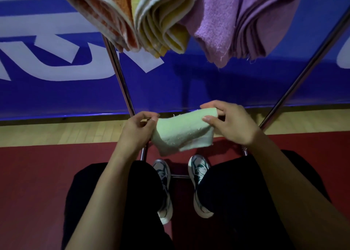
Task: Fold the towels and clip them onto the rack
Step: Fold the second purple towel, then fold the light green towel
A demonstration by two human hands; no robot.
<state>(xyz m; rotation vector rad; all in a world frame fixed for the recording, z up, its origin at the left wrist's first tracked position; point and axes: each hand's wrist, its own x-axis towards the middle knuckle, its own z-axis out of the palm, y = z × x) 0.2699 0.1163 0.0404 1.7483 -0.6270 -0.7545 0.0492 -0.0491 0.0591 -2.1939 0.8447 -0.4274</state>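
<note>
Head view: red floor (pixel 37 174), blue banner (pixel 189 83) behind, rack legs (pixel 121 79) splayed ahead. Pale green towel (pixel 181 132) stretched left-to-right between hands, above knees; left hand (pixel 138 130) pinching one end, right hand (pixel 233 123) the other. Three folded towels (pixel 170 19) hanging overhead, well above both hands equally.

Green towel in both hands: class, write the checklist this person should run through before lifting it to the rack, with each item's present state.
1. Left hand grips the green towel: ok.
2. Right hand grips its other end: ok.
3. Towel folded neatly, edges matched: not ok, lower edges uneven.
4. Free space beside the orange towel, yellow towel and purple towel: cannot tell.
5. Clip within reach: cannot tell, none in view.
</note>
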